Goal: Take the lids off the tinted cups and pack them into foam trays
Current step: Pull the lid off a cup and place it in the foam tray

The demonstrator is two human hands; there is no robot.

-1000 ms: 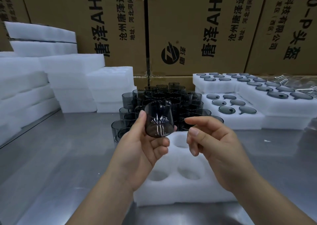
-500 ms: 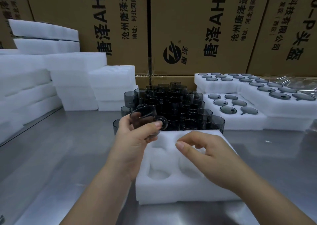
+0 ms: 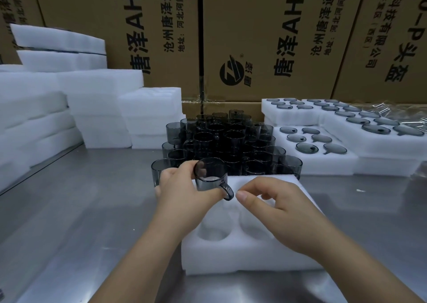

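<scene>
Whereas it was tilted a moment ago, the cup now sits upright at the far left corner of the foam tray, gripped by the left hand, the right hand loosely curled and empty beside its handle.

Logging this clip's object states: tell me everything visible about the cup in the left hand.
The cup is smoke-grey, see-through, glass or plastic: a lidless cylinder, mouth up, upright, loop handle pointing right. The left hand grips its wall over the far-left corner of the foam tray; the right hand hovers beside the handle, contact unclear.
</scene>
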